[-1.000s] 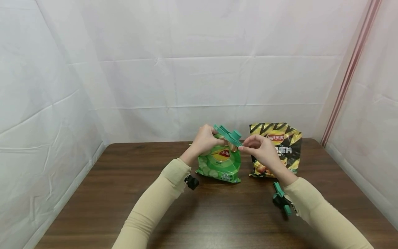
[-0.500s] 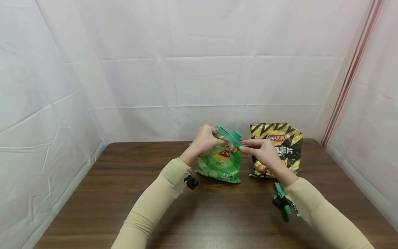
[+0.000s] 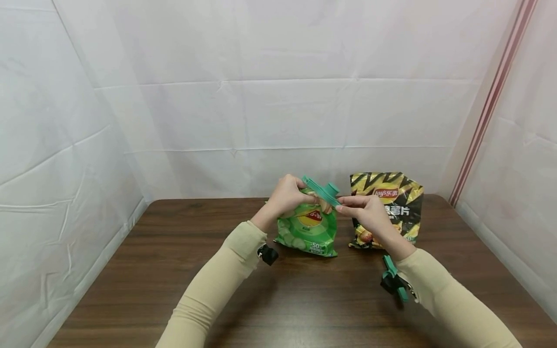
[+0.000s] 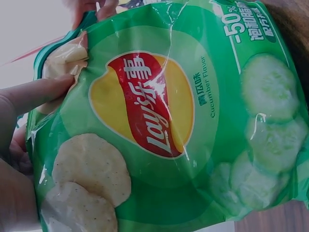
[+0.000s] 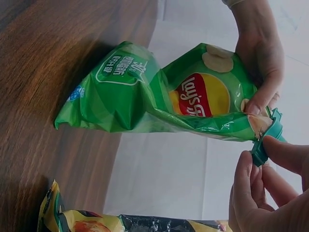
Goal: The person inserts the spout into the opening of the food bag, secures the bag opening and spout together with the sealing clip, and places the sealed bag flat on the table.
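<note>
A green chip bag (image 3: 306, 234) stands on the table with its top folded down. My left hand (image 3: 287, 195) grips that top, the thumb pressing on the tan folded strip (image 4: 65, 60) in the left wrist view. Along the fold lies a teal bag clip (image 3: 322, 190) with a round cap on it, slanting down to the right. My right hand (image 3: 370, 210) pinches the clip's lower right end between thumb and fingers. In the right wrist view the clip (image 5: 274, 129) sits right at the bag's folded edge, near the left thumb.
A black and yellow chip bag (image 3: 409, 195) stands upright behind my right hand. Another teal clip (image 3: 389, 265) lies on the brown table (image 3: 304, 299) under my right wrist, partly hidden by the wrist camera. White curtains (image 3: 243, 111) enclose the back and sides.
My right fingers have come down and closed in on the clip's end. The clip looked forked a second ago and now shows as one bar. My left hand and the bag stay in place.
</note>
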A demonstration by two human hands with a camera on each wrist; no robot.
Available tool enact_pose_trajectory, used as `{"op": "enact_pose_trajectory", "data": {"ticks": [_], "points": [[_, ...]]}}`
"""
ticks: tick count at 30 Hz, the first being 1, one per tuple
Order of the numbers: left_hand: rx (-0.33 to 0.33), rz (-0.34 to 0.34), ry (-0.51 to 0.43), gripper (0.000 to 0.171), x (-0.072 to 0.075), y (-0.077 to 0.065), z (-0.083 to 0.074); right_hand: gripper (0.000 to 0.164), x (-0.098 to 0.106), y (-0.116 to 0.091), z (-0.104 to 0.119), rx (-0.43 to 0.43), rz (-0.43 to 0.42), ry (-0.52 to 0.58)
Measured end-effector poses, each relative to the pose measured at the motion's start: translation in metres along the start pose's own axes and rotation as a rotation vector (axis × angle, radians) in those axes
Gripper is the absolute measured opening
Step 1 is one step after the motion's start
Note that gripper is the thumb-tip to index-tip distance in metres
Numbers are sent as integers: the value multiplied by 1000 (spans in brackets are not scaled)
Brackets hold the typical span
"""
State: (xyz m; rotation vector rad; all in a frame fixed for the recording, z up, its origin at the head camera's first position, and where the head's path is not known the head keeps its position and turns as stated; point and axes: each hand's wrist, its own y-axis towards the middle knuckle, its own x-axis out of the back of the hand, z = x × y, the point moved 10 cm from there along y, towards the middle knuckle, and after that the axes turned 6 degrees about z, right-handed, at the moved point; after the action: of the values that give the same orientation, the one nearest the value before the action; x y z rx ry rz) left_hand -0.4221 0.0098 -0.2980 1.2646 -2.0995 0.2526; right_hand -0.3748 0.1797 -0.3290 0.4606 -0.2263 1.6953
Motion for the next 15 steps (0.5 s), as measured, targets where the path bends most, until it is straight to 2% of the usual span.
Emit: {"op": "enact_pose_trajectory", "data": {"ticks": [5,7,9,15], "points": [[4,35,-1,32,1,0,-2,38,-1,1,-2,-16,10,12],[-3,38,-4,21,5,-1,-4,38,-1,1,-4,-24,9,8],[-8,34,-13,17,10,-1,-5,39,0,1,-5,-32,11,10],[-6,41,-38,18,21,-3,-11,40,2,-1,-6,-36,19,14]]}}
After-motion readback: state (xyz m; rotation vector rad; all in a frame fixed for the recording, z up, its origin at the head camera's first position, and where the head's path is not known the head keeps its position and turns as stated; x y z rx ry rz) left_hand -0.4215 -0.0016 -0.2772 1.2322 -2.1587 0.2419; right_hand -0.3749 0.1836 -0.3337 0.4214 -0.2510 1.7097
